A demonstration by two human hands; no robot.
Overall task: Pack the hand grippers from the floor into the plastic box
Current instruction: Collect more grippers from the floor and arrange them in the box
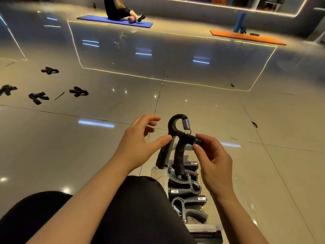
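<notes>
held gripper [179, 138] above box [158, 171], loose grippers [38, 97] left

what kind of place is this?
Probably a gym or fitness studio: a blue exercise mat with a person on it, an orange mat beside a blue foam roller, and hand grippers scattered on the glossy floor.

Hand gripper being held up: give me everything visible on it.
The held hand gripper is black, matte, plastic-looking, with a hooked top arm carrying a silvery coil spring. Two handles hang downward, splayed apart, over the clear plastic box. The right hand pinches the knob end of its cross arm; the left hand touches its left side with the thumb tip, fingers relaxed.
</notes>
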